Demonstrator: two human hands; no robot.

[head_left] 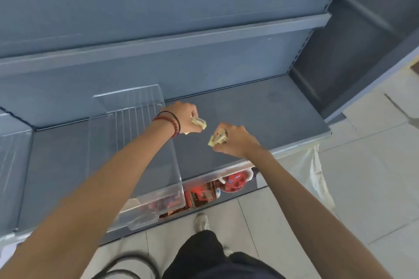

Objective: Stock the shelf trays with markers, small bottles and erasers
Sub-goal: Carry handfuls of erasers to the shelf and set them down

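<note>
My left hand [188, 118] is closed around pale yellow erasers [199, 123] with dark printed labels, held just past the right wall of a clear plastic tray [145, 120] on the grey shelf [260, 120]. My right hand [235, 140] grips more of the same erasers [218, 138], hovering over the bare shelf surface a short way right of the left hand. The tray looks empty inside. A second clear tray [13, 154] stands at the far left, only partly in view.
An upper grey shelf [158, 45] overhangs behind. Below the shelf edge lie red packaged goods [233, 182] on a lower level. A white plastic bag [317, 172] hangs at the shelf's right front corner. Tiled floor and my shoe [200, 222] are below.
</note>
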